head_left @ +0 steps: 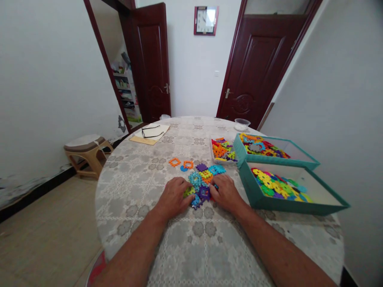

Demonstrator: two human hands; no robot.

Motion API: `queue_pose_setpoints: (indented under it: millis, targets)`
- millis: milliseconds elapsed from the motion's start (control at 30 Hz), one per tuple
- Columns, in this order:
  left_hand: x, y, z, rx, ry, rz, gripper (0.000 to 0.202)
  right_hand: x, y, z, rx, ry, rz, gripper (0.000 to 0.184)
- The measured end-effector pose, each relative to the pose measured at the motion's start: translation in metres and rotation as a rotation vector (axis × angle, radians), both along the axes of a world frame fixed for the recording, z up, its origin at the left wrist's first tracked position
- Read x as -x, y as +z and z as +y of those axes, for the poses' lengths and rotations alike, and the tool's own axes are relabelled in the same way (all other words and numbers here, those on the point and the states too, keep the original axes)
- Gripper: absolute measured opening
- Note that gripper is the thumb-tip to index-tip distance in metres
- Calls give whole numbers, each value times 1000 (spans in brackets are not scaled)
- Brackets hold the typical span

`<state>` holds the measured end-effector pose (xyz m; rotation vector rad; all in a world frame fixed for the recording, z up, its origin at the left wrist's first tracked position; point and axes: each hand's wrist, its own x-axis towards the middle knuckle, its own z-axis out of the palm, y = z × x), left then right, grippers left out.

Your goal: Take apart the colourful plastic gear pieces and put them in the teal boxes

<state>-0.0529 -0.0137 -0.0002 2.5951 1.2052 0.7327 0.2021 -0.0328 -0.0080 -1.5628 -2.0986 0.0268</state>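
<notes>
Both hands at the table's near edge, on a pile of interlocking plastic puzzle pieces [200,185]; pile sits at table centre, about 12 o'clock from the forearms; left hand [173,198] on its 9 o'clock side, right hand [226,193] on its 3 o'clock side; fingers of both hands curled down onto the pieces, not clenched into fists, not lifted clear; can't tell if any piece is actually pinched; two orange square-frame pieces [179,162] lie just off the pile at about 11 o'clock; round table [131,199] has a grey-beige patterned cloth; clear plastic tray [213,153] of mixed pieces at about 1 o'clock; two teal boxes at 2 to 3 o'clock, upper teal box [277,161] and lower teal box [287,207], both holding colourful pieces; small clear bowl [242,123] on far rim, 1 o'clock; glasses [152,131] on a sheet of paper [160,128] at 11 o'clock; room: white walls; wall clock [206,20] at 12 o'clock; dark red door [149,63] standing open at 11 o'clock, shelf unit [124,91] beyond it; second dark red door [257,67] at 1 o'clock; low stool [86,149] by wall at 10 o'clock; beige tiled floor [50,219] at 9 o'clock.
</notes>
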Motion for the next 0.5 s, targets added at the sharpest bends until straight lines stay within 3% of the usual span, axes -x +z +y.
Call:
queue_pose_setpoints:
  millis: [167,300,400,500]
  targets:
    - [-3,-4,1,39,-37,-34,20,-11,-1,8,-52,-107,50,14]
    - [-1,-7,4,69,-9,-99,27,-7,6,0,-52,40,38,18]
    - [0,-7,4,62,-11,-111,32,-2,15,-12,39,162,-74,32]
    - [1,-6,2,59,-57,-63,49,-1,21,-20,114,193,-148,39]
